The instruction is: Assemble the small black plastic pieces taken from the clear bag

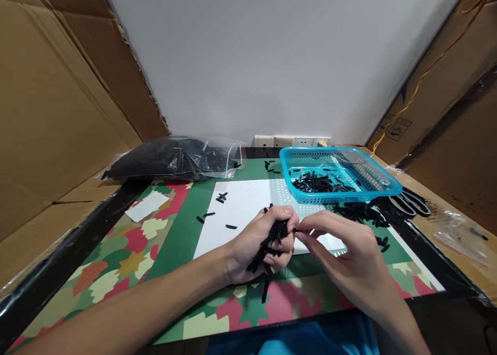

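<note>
My left hand [256, 243] is closed around a bunch of small black sticks [272, 238]; some hang down below the fist. My right hand [345, 251] is beside it, with thumb and forefinger pinching the tip of one black stick at the top of the bunch. Both hands hover over the near edge of a white sheet [244, 210]. A few loose black sticks [221, 197] lie on that sheet. A turquoise plastic basket [384, 181] at the back right holds several more black sticks [318, 181].
A clear bag full of black sticks [171, 158] lies at the back left. More black sticks [361, 212] are piled beside the basket, and scissors [411, 202] sit to its right. A leaf-patterned mat [116, 256] covers the table. Cardboard walls stand on both sides.
</note>
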`<state>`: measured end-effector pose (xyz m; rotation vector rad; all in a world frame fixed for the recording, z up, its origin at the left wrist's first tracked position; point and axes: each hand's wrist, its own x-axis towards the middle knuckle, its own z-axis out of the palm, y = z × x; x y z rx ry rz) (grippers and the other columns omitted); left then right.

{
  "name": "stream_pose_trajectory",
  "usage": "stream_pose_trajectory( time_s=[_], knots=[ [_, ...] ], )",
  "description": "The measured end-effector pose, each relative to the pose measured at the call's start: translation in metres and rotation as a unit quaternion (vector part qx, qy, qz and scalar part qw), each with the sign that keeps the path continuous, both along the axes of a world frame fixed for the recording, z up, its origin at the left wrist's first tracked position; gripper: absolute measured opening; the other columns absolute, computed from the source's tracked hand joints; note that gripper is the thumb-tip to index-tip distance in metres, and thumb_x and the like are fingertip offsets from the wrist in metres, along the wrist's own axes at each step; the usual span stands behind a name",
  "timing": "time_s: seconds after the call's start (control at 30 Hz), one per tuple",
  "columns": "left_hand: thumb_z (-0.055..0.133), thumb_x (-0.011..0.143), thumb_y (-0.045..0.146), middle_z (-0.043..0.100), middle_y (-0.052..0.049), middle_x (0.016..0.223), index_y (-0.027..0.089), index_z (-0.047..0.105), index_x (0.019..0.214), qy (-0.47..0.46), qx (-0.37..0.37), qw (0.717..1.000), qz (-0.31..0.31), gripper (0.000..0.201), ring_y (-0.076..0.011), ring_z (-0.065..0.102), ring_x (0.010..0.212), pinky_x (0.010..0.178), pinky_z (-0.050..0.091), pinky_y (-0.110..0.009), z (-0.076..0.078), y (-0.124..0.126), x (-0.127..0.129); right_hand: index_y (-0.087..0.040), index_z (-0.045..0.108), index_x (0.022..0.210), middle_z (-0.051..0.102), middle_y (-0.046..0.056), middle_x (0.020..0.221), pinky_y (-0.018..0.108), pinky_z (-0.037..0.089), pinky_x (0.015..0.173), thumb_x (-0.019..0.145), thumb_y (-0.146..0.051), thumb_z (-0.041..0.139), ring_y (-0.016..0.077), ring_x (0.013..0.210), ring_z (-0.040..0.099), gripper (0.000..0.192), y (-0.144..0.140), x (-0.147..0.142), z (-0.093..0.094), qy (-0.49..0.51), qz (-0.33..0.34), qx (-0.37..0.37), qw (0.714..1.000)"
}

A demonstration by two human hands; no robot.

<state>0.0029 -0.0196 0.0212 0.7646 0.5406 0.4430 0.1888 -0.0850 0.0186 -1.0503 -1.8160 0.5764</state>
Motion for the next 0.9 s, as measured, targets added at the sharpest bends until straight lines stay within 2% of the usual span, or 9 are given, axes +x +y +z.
stream_pose_trajectory(
  time_s=[0.17,0.3,0.43,0.57,0.77,0.9],
  knots=[
    [0.052,0.099,0.042,0.035,0.010,0.049,0.022,0.047,0.077,-0.021,0.004,1.000,-0.005,0.030,-0.0048,0.024,0.035,0.034,0.023,-0.011,0.001,0.001,-0.001,-0.025,0.074,0.100,0.079,0.002,0.096,0.028,0.060,0.075,0.102,-0.016,0.067,0.0179,0.085,0.075,0.013,0.002,0.002,-0.009,0.062,-0.030,0.007,0.998],
    [0.053,0.099,0.042,0.035,0.010,0.050,0.022,0.046,0.076,-0.021,-0.004,1.000,0.001,0.032,-0.0044,0.023,0.036,0.034,0.023,-0.010,0.001,0.002,-0.001,-0.023,0.078,0.094,0.077,0.002,0.079,0.027,0.064,0.064,0.098,-0.022,0.074,0.0177,0.068,0.075,0.006,0.000,0.004,-0.007,0.170,-0.071,-0.044,0.982],
    [0.056,0.099,0.042,0.036,0.010,0.049,0.021,0.048,0.076,-0.015,0.006,1.000,-0.019,0.033,-0.0029,0.019,0.037,0.034,0.023,-0.010,-0.001,0.000,0.001,-0.020,0.079,0.094,0.079,0.004,0.076,0.030,0.068,0.060,0.095,-0.028,0.079,0.0204,0.063,0.077,0.008,0.001,0.004,-0.004,0.249,-0.053,-0.100,0.962],
    [0.056,0.100,0.044,0.037,0.009,0.049,0.020,0.049,0.075,-0.020,0.018,0.999,-0.035,0.035,-0.0032,0.020,0.037,0.034,0.024,-0.010,-0.002,-0.003,0.003,-0.021,0.078,0.096,0.078,0.003,0.074,0.028,0.067,0.058,0.094,-0.029,0.080,0.0181,0.059,0.074,0.008,0.004,-0.001,-0.006,0.269,-0.055,-0.100,0.956],
    [0.063,0.097,0.048,0.040,0.009,0.048,0.020,0.050,0.075,-0.013,0.037,0.999,-0.006,0.037,-0.0033,0.022,0.036,0.033,0.025,-0.011,-0.001,-0.004,0.004,-0.022,0.077,0.094,0.077,0.002,0.072,0.027,0.066,0.058,0.096,-0.030,0.077,0.0177,0.059,0.075,0.008,0.004,-0.009,-0.009,0.285,-0.044,-0.109,0.951],
    [0.063,0.096,0.045,0.040,0.009,0.047,0.020,0.049,0.073,-0.020,0.034,0.999,-0.001,0.037,-0.0031,0.022,0.035,0.034,0.025,-0.011,-0.001,-0.003,0.003,-0.022,0.077,0.097,0.079,0.003,0.078,0.027,0.067,0.063,0.096,-0.029,0.077,0.0180,0.065,0.077,0.007,0.003,-0.010,-0.009,0.286,-0.043,-0.101,0.952]
  ],
)
